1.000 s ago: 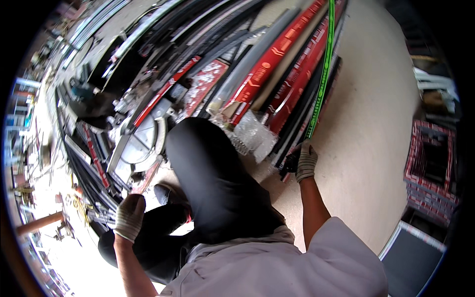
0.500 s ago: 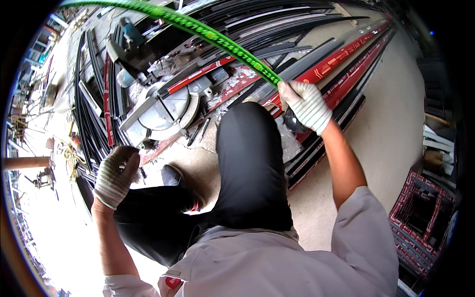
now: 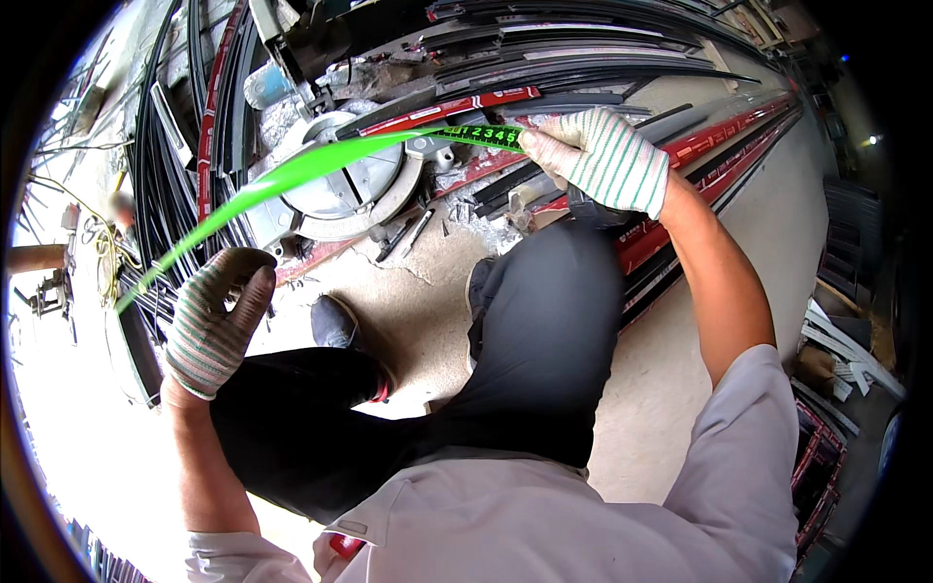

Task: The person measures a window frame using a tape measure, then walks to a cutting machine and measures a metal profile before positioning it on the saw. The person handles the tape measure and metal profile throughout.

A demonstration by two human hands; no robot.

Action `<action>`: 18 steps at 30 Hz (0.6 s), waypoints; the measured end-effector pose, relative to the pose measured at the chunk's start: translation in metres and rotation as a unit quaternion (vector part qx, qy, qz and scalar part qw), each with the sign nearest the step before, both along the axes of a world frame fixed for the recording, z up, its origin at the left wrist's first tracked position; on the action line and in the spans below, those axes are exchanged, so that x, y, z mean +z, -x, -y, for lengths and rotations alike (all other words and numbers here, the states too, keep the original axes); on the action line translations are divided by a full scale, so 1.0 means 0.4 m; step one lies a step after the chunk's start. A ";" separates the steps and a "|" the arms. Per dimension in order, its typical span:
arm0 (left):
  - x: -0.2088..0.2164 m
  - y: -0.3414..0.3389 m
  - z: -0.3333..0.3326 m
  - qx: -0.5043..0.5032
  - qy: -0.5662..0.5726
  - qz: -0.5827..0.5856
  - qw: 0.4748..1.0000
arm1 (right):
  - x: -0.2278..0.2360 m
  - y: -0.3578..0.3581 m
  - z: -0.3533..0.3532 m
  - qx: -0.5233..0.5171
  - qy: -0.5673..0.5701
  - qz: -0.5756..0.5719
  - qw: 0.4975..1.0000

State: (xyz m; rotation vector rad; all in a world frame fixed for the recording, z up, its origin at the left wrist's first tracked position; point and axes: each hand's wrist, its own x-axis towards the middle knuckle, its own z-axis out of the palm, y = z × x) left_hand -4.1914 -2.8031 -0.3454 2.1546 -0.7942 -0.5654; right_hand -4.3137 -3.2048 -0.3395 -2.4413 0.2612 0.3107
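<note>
My right hand (image 3: 607,160), in a striped knitted glove, is closed on a green tape measure (image 3: 476,136), pinching the blade between thumb and fingers. The blade arcs leftward from there, blurred, and its far part drops beyond my left hand. A dark rounded object (image 3: 595,208) shows just under my right hand; I cannot make out whether it is the tape's case. My left hand (image 3: 216,325), gloved alike, is raised over my left thigh, fingers loosely curled and thumb apart, with nothing seen in it. Ahead, a mitre saw (image 3: 350,189) with a round metal table stands on the floor.
Long dark and red-wrapped profiles (image 3: 719,141) lie at the right and far side. More black strips (image 3: 160,146) lean at the left. A pen-like tool (image 3: 418,233) lies by the saw. White offcuts (image 3: 841,355) are piled at the far right.
The tape blade has swung down from overhead to lie across in front of me, twisting. My right hand has risen slightly, and my right knee has shifted to the right.
</note>
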 end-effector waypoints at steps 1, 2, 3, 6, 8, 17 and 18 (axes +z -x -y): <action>0.000 -0.008 0.002 0.000 0.009 0.002 1.000 | -0.020 -0.018 0.000 0.001 -0.013 0.013 1.000; -0.004 -0.020 0.004 0.007 0.011 0.016 1.000 | -0.029 -0.041 -0.005 0.018 -0.001 -0.003 1.000; -0.005 -0.028 0.003 0.014 0.018 0.007 1.000 | -0.038 -0.066 -0.017 0.036 0.008 -0.020 0.999; -0.004 -0.078 -0.010 0.035 -0.009 -0.063 0.997 | -0.090 -0.136 -0.034 0.108 0.044 -0.074 0.990; -0.022 -0.114 -0.007 0.068 0.016 -0.111 0.991 | -0.120 -0.183 -0.048 0.145 0.035 -0.110 0.983; -0.304 -0.285 -0.033 -0.052 -0.050 -0.141 0.987 | -0.322 -0.329 -0.093 0.208 -0.026 -0.256 0.944; -0.353 -0.281 -0.022 -0.116 -0.060 -0.112 0.985 | -0.341 -0.329 -0.095 0.213 -0.027 -0.278 0.936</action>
